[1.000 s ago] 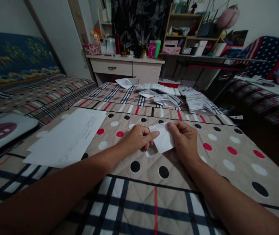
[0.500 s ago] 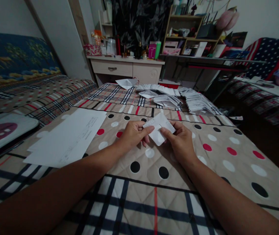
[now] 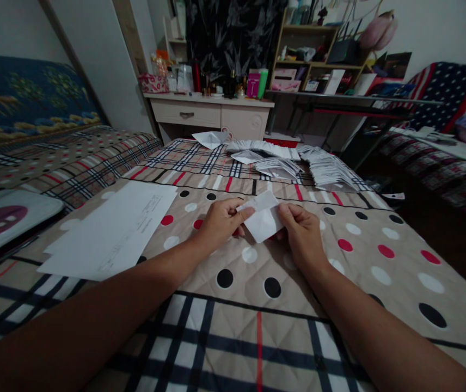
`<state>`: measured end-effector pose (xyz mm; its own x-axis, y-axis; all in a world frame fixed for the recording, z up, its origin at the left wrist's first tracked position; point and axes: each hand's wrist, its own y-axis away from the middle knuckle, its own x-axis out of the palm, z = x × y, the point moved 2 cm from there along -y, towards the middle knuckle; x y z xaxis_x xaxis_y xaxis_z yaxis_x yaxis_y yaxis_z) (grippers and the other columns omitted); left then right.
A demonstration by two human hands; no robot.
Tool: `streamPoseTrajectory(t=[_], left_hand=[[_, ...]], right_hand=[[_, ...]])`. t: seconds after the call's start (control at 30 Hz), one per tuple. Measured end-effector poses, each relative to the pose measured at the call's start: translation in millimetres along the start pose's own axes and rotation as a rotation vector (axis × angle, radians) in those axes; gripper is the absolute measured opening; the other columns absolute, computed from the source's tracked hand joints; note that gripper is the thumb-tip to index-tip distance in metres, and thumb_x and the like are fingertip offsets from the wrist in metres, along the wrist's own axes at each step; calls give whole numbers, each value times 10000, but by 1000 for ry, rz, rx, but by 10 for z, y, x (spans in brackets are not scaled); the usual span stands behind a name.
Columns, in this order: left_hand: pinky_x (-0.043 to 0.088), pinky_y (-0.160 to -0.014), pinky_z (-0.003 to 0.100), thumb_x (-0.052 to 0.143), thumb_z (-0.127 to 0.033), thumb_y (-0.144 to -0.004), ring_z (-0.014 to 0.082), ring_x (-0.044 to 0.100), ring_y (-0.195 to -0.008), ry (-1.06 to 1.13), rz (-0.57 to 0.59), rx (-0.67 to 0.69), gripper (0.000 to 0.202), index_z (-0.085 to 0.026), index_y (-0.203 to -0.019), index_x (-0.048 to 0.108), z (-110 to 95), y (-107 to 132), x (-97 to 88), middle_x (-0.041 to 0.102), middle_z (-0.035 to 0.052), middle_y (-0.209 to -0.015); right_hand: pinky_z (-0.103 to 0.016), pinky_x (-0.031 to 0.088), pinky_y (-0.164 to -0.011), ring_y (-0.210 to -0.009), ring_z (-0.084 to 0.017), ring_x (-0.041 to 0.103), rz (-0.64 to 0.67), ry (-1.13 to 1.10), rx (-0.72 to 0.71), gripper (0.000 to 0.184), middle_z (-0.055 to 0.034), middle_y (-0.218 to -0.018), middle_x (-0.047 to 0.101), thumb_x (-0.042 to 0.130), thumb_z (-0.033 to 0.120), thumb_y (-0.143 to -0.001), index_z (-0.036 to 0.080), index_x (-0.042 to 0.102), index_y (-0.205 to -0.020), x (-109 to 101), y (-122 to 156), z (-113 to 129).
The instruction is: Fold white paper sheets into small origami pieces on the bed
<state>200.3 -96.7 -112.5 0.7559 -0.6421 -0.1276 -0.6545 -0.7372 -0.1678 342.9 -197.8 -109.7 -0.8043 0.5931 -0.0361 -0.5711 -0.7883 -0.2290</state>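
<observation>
Left hand (image 3: 221,220) and right hand (image 3: 305,237), thumbs against fingers, pinching opposite sides of a small folded paper (image 3: 263,220) between them over the patterned bedspread (image 3: 306,296), with flat white sheets (image 3: 112,234) lying leftward, folded paper bundles (image 3: 330,170) farther off, and a pale dresser (image 3: 200,113) beyond.

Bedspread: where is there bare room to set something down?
Bare bedspread shows right of the right hand, out to its side edge, and this side of the held paper, between the forearms. Crowded: folded paper stacks at the far end, flat sheets at left.
</observation>
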Motion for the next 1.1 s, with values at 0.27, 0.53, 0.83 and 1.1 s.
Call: streamPoseTrajectory(t=[0.27, 0.53, 0.83, 1.1], left_hand=[[444, -364, 158, 679, -261, -804, 79, 577, -398, -9, 52, 32, 409, -173, -1197, 609, -9, 10, 26, 673, -11, -688], [533, -540, 238, 700, -283, -777, 132, 650, -614, -178, 14, 49, 151, -139, -822, 695, 93, -44, -8, 691, 31, -765], [503, -709, 273, 827, -186, -625, 143, 623, -788, -464, 18, 193, 258, -163, -864, 733, 129, -100, -91, 669, 31, -890], [398, -554, 212, 758, -92, -671, 88, 548, -611, -433, 108, 246, 82, -152, -718, 727, 116, -111, -63, 625, -12, -710]], right_hand=[[-299, 492, -673, -805, -190, 617, -45, 159, -88, 311, -64, -934, 717, 766, 292, -687, 182, 710, -973, -1, -44, -13], [-281, 458, -614, -733, -170, 589, -39, 220, -80, 188, -64, -919, 677, 780, 305, -634, 174, 680, -725, -36, -88, -85], [-261, 445, -572, -664, -177, 605, 255, 407, -59, 216, -20, -753, 705, 766, 269, -655, 199, 711, -851, -23, -131, -210], [-274, 455, -613, -668, -166, 598, 338, 388, -99, 65, -30, -719, 673, 712, 225, -658, 174, 684, -687, -57, -156, -159]])
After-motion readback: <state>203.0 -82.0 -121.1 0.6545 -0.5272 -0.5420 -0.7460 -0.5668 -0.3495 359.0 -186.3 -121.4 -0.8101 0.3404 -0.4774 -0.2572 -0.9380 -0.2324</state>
